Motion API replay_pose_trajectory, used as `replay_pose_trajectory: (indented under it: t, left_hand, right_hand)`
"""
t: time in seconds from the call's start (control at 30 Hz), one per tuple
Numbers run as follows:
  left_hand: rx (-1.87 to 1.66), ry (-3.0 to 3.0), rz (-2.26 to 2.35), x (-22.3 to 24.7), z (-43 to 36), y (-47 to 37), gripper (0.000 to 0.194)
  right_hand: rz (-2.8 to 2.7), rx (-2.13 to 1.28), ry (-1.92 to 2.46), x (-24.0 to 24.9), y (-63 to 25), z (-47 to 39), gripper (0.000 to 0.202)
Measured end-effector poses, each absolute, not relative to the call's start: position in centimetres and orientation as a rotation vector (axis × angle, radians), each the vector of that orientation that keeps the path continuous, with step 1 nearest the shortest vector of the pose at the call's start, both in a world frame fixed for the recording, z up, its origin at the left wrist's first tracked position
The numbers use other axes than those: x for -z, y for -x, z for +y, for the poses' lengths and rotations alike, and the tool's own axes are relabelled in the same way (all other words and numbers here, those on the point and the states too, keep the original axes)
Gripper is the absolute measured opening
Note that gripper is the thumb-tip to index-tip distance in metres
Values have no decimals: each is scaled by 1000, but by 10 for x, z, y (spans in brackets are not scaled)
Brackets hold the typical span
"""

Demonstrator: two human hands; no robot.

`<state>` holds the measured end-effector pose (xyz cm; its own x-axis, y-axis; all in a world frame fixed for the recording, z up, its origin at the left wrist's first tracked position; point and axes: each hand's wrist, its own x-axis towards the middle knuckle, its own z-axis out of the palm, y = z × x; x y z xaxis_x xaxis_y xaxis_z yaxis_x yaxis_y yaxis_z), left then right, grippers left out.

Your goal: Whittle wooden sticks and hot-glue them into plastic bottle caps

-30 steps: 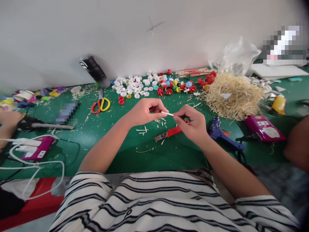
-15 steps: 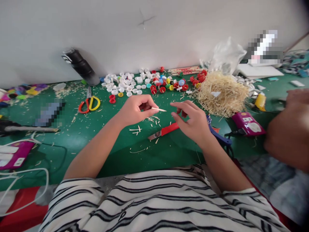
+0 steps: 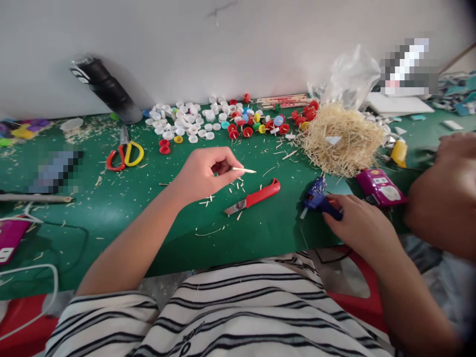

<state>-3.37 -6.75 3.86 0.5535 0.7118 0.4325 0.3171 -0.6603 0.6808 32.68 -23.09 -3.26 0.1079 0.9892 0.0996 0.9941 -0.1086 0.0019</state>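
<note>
Between the thumb and fingers of my left hand (image 3: 211, 171) is a thin pointed wooden stick (image 3: 247, 170), its tip towards the right. My right hand (image 3: 359, 218) is closed around the handle of a blue hot glue gun (image 3: 316, 196), which lies low over the green table. A red-handled knife (image 3: 256, 196) rests on the table between my two hands, blade to the left, with small wood shavings around it. Beyond my left hand lie white bottle caps (image 3: 189, 119); red and other coloured caps, some with sticks in them, lie to their right.
A heap of wood shavings (image 3: 340, 144) and a purple box (image 3: 381, 187) are at the right, near another person's arm (image 3: 442, 198). Scissors (image 3: 124, 151) and a black bottle (image 3: 107, 89) are at the left. Thin sticks (image 3: 284, 101) lie by the wall.
My right hand has moved right, away from the stick, and taken hold of the glue gun's handle. My left hand still pinches the stick. The knife is now uncovered.
</note>
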Motion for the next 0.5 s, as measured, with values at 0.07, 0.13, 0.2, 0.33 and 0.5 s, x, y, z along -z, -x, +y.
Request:
replay_pose_trajectory:
  t: [0.07, 0.13, 0.2, 0.33, 0.5]
  left_hand:
    - [-962, -2231, 863, -33, -71, 42, 9]
    - [-970, -2183, 905, -27, -76, 50, 8]
    - [-992, -2121, 931, -19, -84, 57, 7]
    - [-1117, -2029, 935, -6, -104, 60, 7]
    - [-1322, -1986, 842, 4, -119, 51, 3]
  right_hand:
    - [-1994, -22, 2250, 31, -325, -233, 38]
    - [-1964, -95, 2167, 28, -320, -236, 39]
    - [-1981, -132, 2036, 23, -311, -238, 39]
    - [-2057, -208, 1703, 14, -284, -233, 39]
    - [-2071, -100, 1398, 13, -248, -219, 49]
